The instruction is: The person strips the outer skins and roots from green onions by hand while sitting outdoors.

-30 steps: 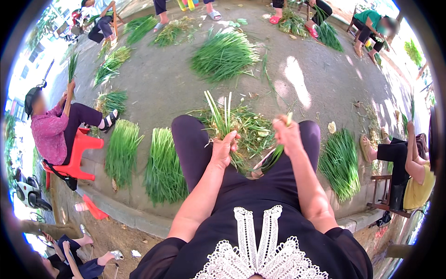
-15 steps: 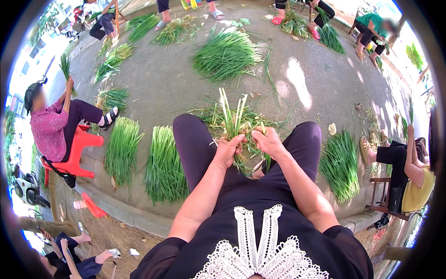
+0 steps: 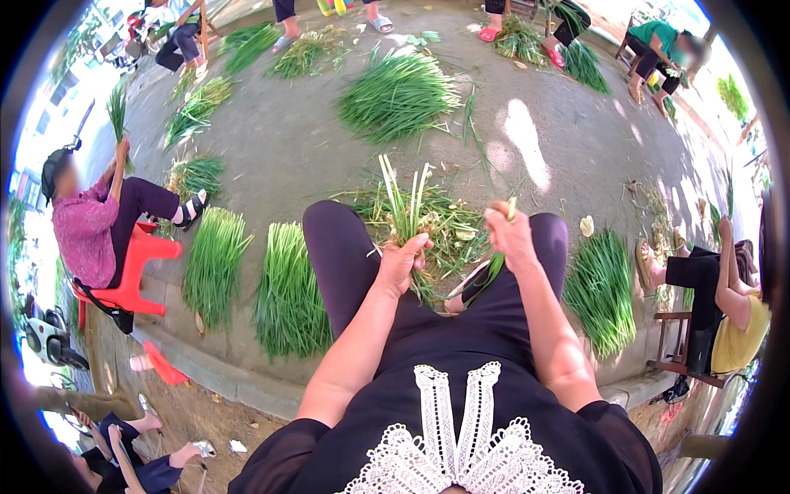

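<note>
My left hand [image 3: 403,263] is closed round a small bunch of garlic chives [image 3: 400,202], pale stem ends up, green leaves hanging below the fist. To its right and slightly higher, my right hand [image 3: 512,237] is closed on a few chives [image 3: 495,267]; a pale tip pokes out above the fingers and green leaves trail beneath. Between my knees, under both hands, lies a loose heap of yellowish trimmings and leaves [image 3: 453,221] on the ground. My shoes are partly hidden behind my legs and the leaves.
Neat chive bundles lie left of my knee [image 3: 290,292], farther left [image 3: 214,267] and right [image 3: 601,292]. A big chive pile [image 3: 399,95] is ahead. A person sits left on a red stool [image 3: 136,276]; another, in yellow, sits right [image 3: 732,321]. More people work at the far side.
My right hand has moved right and a little up, away from my left hand, with chives in its grip. My left hand stays nearly in place with its bunch.
</note>
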A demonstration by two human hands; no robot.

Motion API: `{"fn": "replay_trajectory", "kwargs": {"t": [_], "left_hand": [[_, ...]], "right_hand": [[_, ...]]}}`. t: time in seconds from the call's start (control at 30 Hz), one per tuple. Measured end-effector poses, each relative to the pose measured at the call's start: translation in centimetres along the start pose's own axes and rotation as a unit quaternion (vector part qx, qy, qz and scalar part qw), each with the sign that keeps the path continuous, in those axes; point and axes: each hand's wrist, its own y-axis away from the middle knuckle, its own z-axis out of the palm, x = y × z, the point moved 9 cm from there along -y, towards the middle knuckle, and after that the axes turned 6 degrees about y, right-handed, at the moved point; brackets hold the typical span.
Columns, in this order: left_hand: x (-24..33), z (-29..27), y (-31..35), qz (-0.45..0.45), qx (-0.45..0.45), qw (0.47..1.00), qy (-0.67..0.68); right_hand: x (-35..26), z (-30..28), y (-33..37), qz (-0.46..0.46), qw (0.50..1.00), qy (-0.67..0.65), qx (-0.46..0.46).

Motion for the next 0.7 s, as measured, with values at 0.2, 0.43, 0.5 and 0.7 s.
{"fn": "replay_trajectory", "kwargs": {"t": [0.2,0.43,0.5,0.7], "left_hand": [[0.1,0.0,0.2,0.007,0.003,1.0,-0.022],[-0.2,-0.2,0.0,0.007,-0.006,0.999,-0.037],[-0.1,-0.2,0.0,0.011,-0.005,0.999,-0.032],[0.1,-0.1,0.0,0.02,-0.007,1.0,-0.01]], "right_hand": [[1.6,5.9,1.7,0.004,0.985,0.071,-0.155],[1.2,6.4,1.2,-0.064,0.974,0.168,-0.135],[0.0,5.9,1.6,-0.096,0.973,0.172,-0.118],[-1.3,3.8,1.2,-0.189,0.952,0.24,-0.029]]}}
